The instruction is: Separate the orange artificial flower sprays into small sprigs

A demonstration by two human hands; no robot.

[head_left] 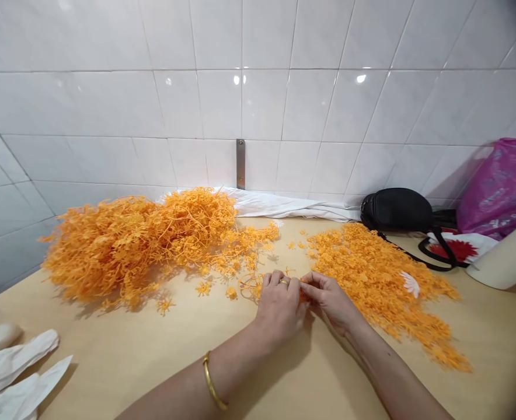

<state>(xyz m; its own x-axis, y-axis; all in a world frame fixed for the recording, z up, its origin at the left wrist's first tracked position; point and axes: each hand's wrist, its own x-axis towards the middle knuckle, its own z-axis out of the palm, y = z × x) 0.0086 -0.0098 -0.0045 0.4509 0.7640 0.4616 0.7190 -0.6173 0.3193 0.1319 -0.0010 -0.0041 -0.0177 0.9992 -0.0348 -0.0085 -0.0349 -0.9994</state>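
My left hand, with a ring on one finger and a gold bangle at the wrist, is closed around an orange plastic flower piece. Thin orange stems poke out past its far left side. Pressed close against it, my right hand pinches the same orange piece between thumb and fingers. Most of that piece is hidden by the fingers. A tall tangled heap of stemmed orange plastic flower pieces lies to the left. To the right spreads a flatter pile of small orange pieces.
A white petal-shaped piece rests on the right pile. Behind are a black bag, a purple plastic bag and a pale roll. White cloth runs along the tiled wall. White gloves lie front left on the table.
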